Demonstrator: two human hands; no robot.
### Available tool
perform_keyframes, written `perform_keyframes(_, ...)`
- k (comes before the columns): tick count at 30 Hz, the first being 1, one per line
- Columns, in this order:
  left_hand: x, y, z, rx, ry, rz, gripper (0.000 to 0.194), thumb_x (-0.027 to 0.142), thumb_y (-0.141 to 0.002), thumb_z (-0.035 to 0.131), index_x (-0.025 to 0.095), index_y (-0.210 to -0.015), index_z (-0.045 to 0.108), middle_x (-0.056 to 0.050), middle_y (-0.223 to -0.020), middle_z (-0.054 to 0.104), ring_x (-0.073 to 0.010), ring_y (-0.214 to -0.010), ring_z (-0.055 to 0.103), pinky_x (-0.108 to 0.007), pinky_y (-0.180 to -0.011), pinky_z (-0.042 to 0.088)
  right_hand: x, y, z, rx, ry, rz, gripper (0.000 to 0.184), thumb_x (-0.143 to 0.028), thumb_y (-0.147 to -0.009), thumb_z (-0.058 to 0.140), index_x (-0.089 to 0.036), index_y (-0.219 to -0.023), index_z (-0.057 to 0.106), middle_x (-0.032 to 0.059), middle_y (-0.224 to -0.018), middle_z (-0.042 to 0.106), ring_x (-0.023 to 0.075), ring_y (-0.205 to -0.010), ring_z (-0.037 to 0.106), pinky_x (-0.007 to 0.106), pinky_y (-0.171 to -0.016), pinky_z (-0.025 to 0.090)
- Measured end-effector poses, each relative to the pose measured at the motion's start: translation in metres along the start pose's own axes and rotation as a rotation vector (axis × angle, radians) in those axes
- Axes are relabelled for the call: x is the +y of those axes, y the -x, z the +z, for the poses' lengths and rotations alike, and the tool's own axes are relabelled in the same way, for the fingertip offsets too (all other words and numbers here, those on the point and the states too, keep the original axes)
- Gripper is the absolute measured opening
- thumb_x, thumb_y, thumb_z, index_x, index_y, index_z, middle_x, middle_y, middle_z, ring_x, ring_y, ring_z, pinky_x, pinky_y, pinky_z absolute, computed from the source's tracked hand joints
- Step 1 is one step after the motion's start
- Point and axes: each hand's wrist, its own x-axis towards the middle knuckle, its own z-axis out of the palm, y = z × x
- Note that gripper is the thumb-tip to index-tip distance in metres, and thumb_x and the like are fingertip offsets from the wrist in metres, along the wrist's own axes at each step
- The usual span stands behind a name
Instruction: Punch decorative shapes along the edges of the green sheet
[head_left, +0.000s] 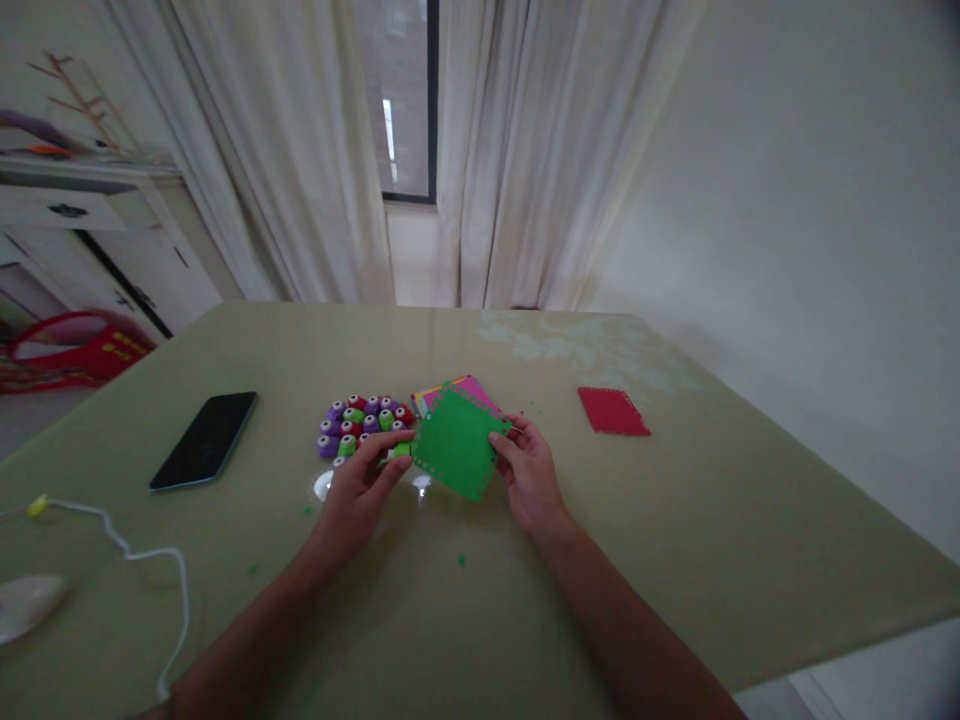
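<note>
A green sheet of paper (457, 440) with small holes punched along its edges is raised above the table, tilted. My right hand (529, 470) pinches its right side, thumb on top. At the sheet's left edge, my left hand (361, 490) is closed on a small green craft punch (402, 450); whether the paper sits inside its slot I cannot tell. Beyond my left hand stands a cluster of several small purple, red and green craft punches (370, 423). Partly hidden behind the green sheet lies a stack of coloured paper (474, 390), pink on top.
A red paper with punched edges (613, 411) lies to the right. On the left are a black-screened phone (206, 440), a white cable (154, 553) and a white computer mouse (30, 606). Tiny green paper bits (461, 561) dot the table (420, 640). Curtains hang behind.
</note>
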Motion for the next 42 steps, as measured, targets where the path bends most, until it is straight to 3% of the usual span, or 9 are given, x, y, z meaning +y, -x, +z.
perform_keyframes(6,-0.002,-0.002,-0.001,0.000,0.118,-0.176,0.043,0.050,-0.087,0.078,0.019,-0.116,0.073,-0.008,-0.111,0.080,-0.0235,-0.098,0.075,-0.037,-0.089,0.061,0.000,0.005,0.003,0.027,-0.112,-0.065,0.034,-0.023,-0.067,0.087,-0.022,-0.097,0.071,-0.0006,-0.090,0.071,0.0142,-0.079,0.066,0.025,-0.070,0.056)
perform_keyframes(11,0.002,-0.002,0.001,-0.053,0.124,-0.180,0.044,0.045,-0.079,0.086,0.020,-0.113,0.074,-0.009,-0.111,0.080,-0.0256,-0.100,0.077,-0.038,-0.088,0.062,-0.002,0.004,0.004,0.037,-0.198,-0.081,0.034,-0.020,-0.066,0.087,-0.022,-0.096,0.071,-0.0014,-0.093,0.072,0.0134,-0.084,0.066,0.024,-0.079,0.057)
perform_keyframes(15,0.005,0.001,0.005,-0.127,0.042,-0.223,0.042,0.047,-0.078,0.085,0.021,-0.110,0.076,-0.008,-0.105,0.081,-0.0234,-0.086,0.077,-0.034,-0.075,0.062,0.001,0.001,0.005,0.045,-0.209,-0.093,0.033,-0.020,-0.065,0.088,-0.022,-0.093,0.071,-0.0016,-0.091,0.072,0.0127,-0.083,0.065,0.023,-0.078,0.056)
perform_keyframes(19,0.006,0.005,0.010,-0.159,-0.024,-0.225,0.036,0.050,-0.080,0.081,0.019,-0.097,0.073,-0.003,-0.090,0.075,-0.0156,-0.066,0.068,-0.025,-0.057,0.050,0.006,0.002,0.007,0.025,-0.160,-0.102,0.031,-0.022,-0.068,0.086,-0.022,-0.095,0.070,0.0004,-0.094,0.073,0.0149,-0.084,0.066,0.027,-0.078,0.057)
perform_keyframes(25,0.008,0.009,0.013,-0.170,-0.141,-0.182,0.039,0.049,-0.073,0.085,0.021,-0.073,0.058,0.007,-0.062,0.052,-0.0108,-0.052,0.048,-0.022,-0.049,0.033,0.009,0.010,0.012,-0.017,-0.113,-0.087,0.032,-0.025,-0.071,0.085,-0.024,-0.099,0.070,0.0007,-0.100,0.073,0.0164,-0.090,0.068,0.030,-0.085,0.059)
perform_keyframes(29,0.011,0.012,0.018,-0.226,-0.113,-0.172,0.033,0.047,-0.075,0.085,0.021,-0.088,0.069,0.000,-0.073,0.067,-0.0181,-0.062,0.061,-0.027,-0.054,0.045,0.013,0.015,0.015,-0.009,-0.053,-0.089,0.031,-0.027,-0.073,0.084,-0.025,-0.100,0.070,0.0011,-0.101,0.073,0.0173,-0.088,0.068,0.029,-0.080,0.059)
perform_keyframes(33,0.014,0.016,0.023,-0.299,-0.060,-0.186,0.035,0.046,-0.078,0.084,0.021,-0.099,0.074,-0.004,-0.081,0.075,-0.0257,-0.077,0.071,-0.033,-0.066,0.056,0.018,0.018,0.018,-0.031,-0.030,-0.094,0.032,-0.029,-0.075,0.082,-0.025,-0.104,0.069,0.0021,-0.106,0.073,0.0185,-0.093,0.070,0.032,-0.087,0.058)
perform_keyframes(37,0.016,0.018,0.025,-0.284,-0.057,-0.213,0.033,0.043,-0.076,0.084,0.019,-0.097,0.077,-0.005,-0.074,0.075,-0.0263,-0.075,0.072,-0.034,-0.065,0.058,0.018,0.021,0.019,-0.035,-0.031,-0.114,0.031,-0.028,-0.078,0.081,-0.025,-0.106,0.069,0.0017,-0.108,0.074,0.0178,-0.095,0.069,0.032,-0.090,0.056)
perform_keyframes(42,0.012,0.019,0.027,-0.244,-0.036,-0.210,0.037,0.041,-0.074,0.087,0.018,-0.101,0.076,-0.008,-0.089,0.080,-0.0277,-0.082,0.075,-0.035,-0.069,0.061,0.014,0.026,0.022,-0.036,-0.053,-0.129,0.030,-0.028,-0.078,0.083,-0.025,-0.105,0.069,0.0012,-0.107,0.073,0.0172,-0.095,0.068,0.031,-0.090,0.056)
